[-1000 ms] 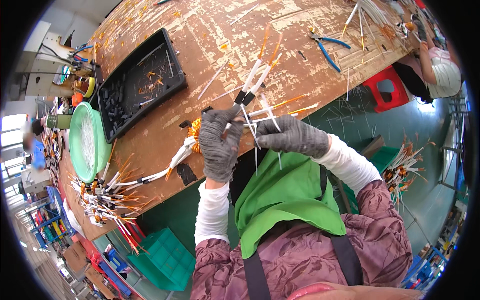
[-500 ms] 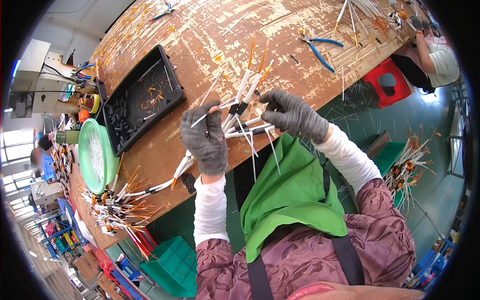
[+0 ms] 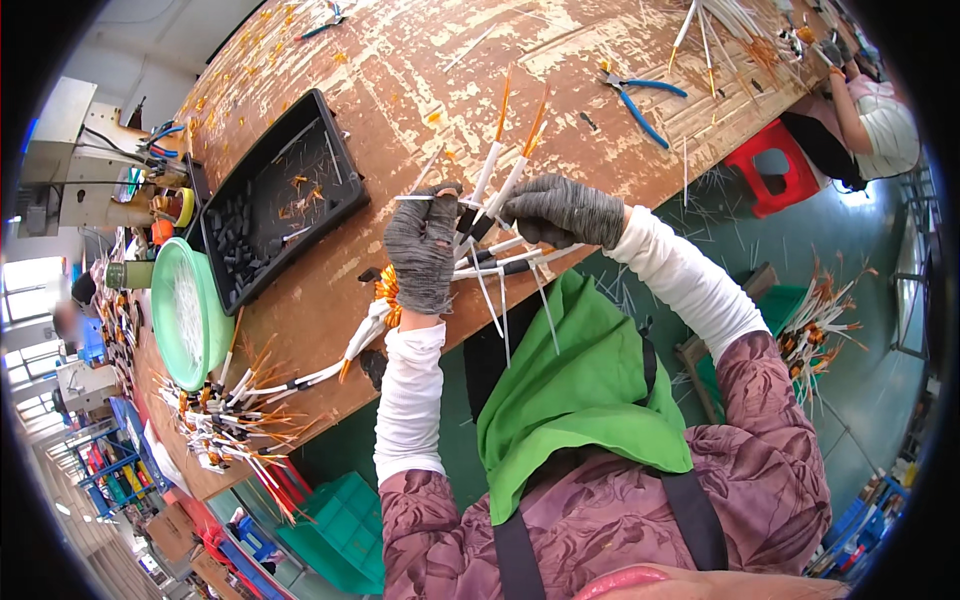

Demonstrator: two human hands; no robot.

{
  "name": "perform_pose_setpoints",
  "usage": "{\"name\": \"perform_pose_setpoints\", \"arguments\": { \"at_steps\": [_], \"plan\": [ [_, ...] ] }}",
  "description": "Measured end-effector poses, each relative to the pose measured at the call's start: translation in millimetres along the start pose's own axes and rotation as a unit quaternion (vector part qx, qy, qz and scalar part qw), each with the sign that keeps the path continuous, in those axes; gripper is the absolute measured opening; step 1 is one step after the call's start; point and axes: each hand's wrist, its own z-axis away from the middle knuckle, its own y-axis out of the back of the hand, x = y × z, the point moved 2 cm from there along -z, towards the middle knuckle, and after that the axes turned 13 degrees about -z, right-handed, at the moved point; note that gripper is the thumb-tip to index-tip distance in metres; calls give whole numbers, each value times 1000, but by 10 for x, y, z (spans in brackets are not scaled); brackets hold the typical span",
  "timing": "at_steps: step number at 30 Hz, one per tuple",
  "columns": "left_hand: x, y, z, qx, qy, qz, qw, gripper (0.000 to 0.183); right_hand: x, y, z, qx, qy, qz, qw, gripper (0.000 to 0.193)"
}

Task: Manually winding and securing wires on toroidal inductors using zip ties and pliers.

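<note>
My left hand (image 3: 424,255), in a grey knit glove, is closed in a pinch on a thin white cable tie (image 3: 412,197), whose end sticks out past the fingers. Beside it, a bundle of white-sleeved wires (image 3: 485,175) with bare copper-coloured ends and black bands lies over the table's near edge. My gloved right hand (image 3: 568,212) is closed against the right side of this bundle; its fingertips are partly hidden. More white cable ties (image 3: 505,318) hang loose from the lower wires. An orange wire coil (image 3: 386,286) shows by my left wrist.
A black tray (image 3: 330,185) of small black pieces and a green basin (image 3: 215,335) stand to the left. Blue-handled pliers (image 3: 640,105) lie on the worn wooden table (image 3: 420,60). Finished-looking wire bundles (image 3: 225,420) pile at the left corner. Another person (image 3: 875,120) sits far right near a red stool (image 3: 775,170).
My left hand has risen slightly and turned, with the cable tie now lying level. My right hand has moved left to the wire bundle, and its fingers have curled closed.
</note>
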Motion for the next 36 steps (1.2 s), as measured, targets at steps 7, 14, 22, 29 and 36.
{"name": "perform_pose_setpoints", "arguments": {
  "at_steps": [7,14,22,29,36],
  "plan": [
    [50,93,132,-51,63,129,988,18,105,-102,-10,-48,-11,-67,997,24],
    [264,84,383,-122,92,163,975,19,177,-87,90,-24,-36,-140,989,23],
    [58,-189,405,125,-68,-12,990,14,326,-66,3,-90,23,-155,984,23],
    [77,-223,435,142,-94,-12,985,16,297,-118,30,-108,40,-134,984,25],
    [179,-234,528,66,-221,-147,962,25,208,-152,329,-42,117,65,990,31]
  ]
}}
